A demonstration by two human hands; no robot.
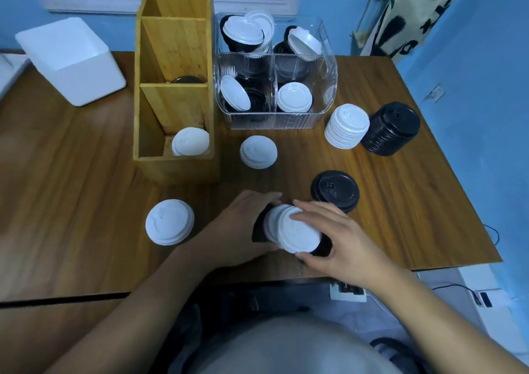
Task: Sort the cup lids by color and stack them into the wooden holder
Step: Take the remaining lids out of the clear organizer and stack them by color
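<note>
Fingers [267, 196] of the left hand [246, 219] wrap the black end of a mixed stack of plastic cup lids [294, 232], held just in front of the three-slot wooden holder [171, 167], and the right hand [340, 242] grips its white end; the stack lies tipped over, long axis running left to right, white top facing up and rightward. Sorting seems early: the holder's near slot has white lids [190, 142], its middle slot black lids [187, 80], while right of it a clear ribbed plastic bin [274, 121] of mixed lids and loose lids [258, 152] wait.
</note>
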